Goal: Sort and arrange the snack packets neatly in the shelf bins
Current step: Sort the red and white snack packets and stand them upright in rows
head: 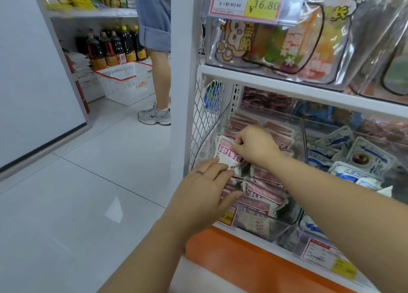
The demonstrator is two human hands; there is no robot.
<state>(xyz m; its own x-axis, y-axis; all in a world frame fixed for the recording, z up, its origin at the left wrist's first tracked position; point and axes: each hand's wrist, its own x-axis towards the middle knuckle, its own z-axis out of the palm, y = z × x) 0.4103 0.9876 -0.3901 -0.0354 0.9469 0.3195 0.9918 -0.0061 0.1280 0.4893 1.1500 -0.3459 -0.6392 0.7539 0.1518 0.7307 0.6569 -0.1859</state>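
The packet (228,158) between the fingers (237,148) is white with a red label and red characters. Right of the fingers, the other packets (362,158) are white with blue stripes. Below the fingers, the shelf edge (242,255) is orange.

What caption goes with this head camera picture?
Right hand pinches a red-and-white snack packet; left hand touches it, at the clear bin.

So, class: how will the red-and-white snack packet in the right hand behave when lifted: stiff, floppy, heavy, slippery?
Probably floppy: the red-and-white packet curves where the right hand pinches its top. Likely light, since a fingertip pinch holds it. Perhaps slippery: the film looks shiny, and the left hand touches its lower edge.
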